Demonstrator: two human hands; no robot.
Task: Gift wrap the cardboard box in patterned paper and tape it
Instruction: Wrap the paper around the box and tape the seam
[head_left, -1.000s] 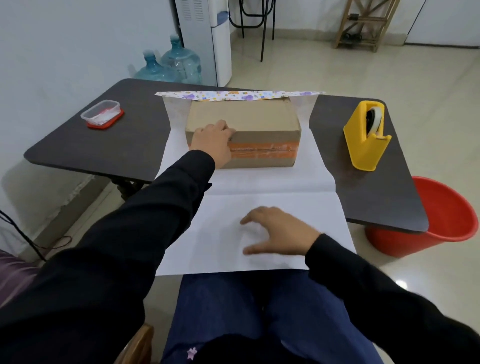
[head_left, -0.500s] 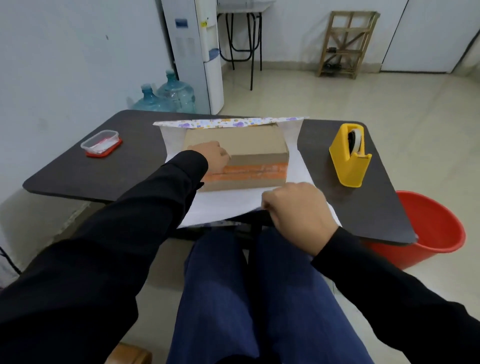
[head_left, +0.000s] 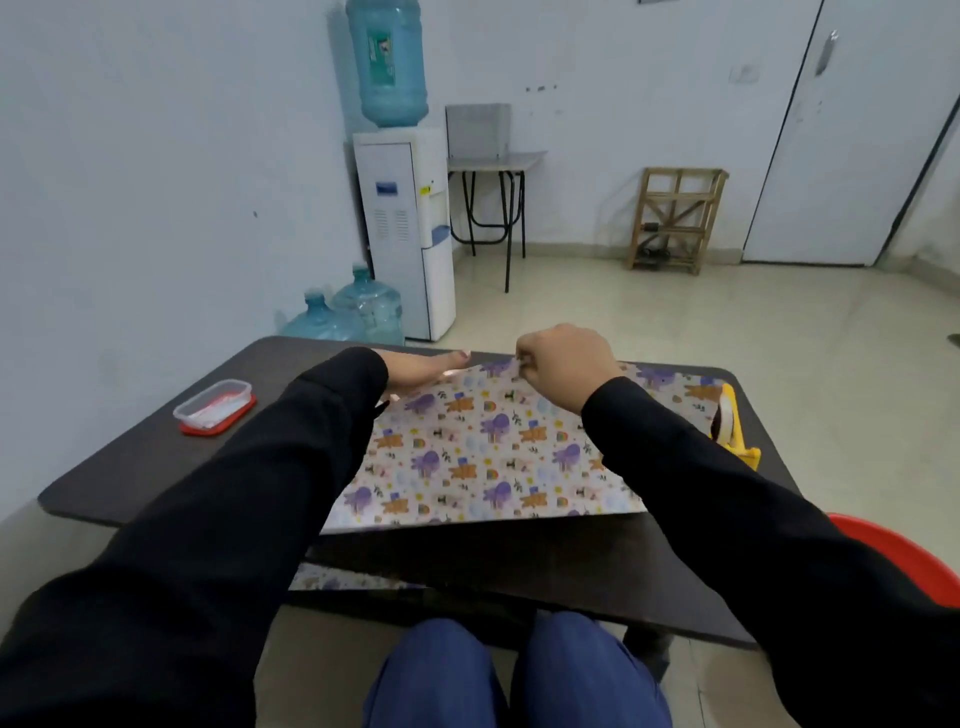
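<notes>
The patterned paper (head_left: 483, 457), printed with purple and orange animals, now lies folded over the cardboard box, which is fully hidden under it. My right hand (head_left: 563, 364) pinches the paper's far edge above the box top. My left hand (head_left: 423, 368) lies flat with straight fingers at the far left, along the top of the covered box beside the paper's edge. A strip of the paper hangs below the near table edge.
A yellow tape dispenser (head_left: 735, 431) stands at the right, partly behind my right arm. A small clear container with a red lid (head_left: 214, 408) sits on the dark table (head_left: 130, 467) at the left. A red bucket (head_left: 904, 558) is on the floor at the right.
My right hand lifted the near half of the paper and carried it up over the box to its far side. The box went out of sight. My left hand flattened on top.
</notes>
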